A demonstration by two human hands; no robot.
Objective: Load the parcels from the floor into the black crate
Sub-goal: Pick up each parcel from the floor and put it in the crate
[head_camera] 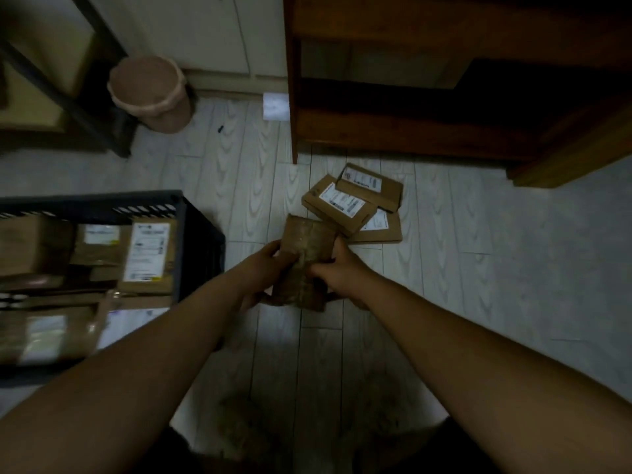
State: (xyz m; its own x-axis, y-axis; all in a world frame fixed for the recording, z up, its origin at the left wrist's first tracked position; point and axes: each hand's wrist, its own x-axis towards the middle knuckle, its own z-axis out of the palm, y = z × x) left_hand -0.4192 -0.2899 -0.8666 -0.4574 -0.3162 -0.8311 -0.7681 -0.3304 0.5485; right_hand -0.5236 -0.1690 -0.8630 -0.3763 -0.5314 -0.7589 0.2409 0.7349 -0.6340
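- Both my hands are on one brown parcel [307,258] at mid-scene, just near of the floor pile and right of the black crate [186,213].
- Left hand [265,268] grips the parcel's left edge, with its fingers [273,249] curled round it.
- Right hand [338,273] grips the right edge, and its fingers [319,270] wrap over the top face.
- The parcel is motion-blurred, so I cannot tell whether its near end is clear of the floor [478,268].
- Three labelled parcels lie stacked and overlapping on the floor: top parcel [371,186], middle parcel [342,206], bottom parcel [381,230]. The middle one's near corner sits just beside the brown parcel's far right corner.
- The crate is on the left and already holds several parcels with white labels. Its right wall is near my left forearm, with a strip of bare floor between that wall and the brown parcel.
- There is wide open floor to the right of the pile and on the near side.
- The wooden cabinet [410,131] stands far right, with its leg and lower edge just beyond the pile.
- The lined bin [150,94] is far left, well apart from the pile.
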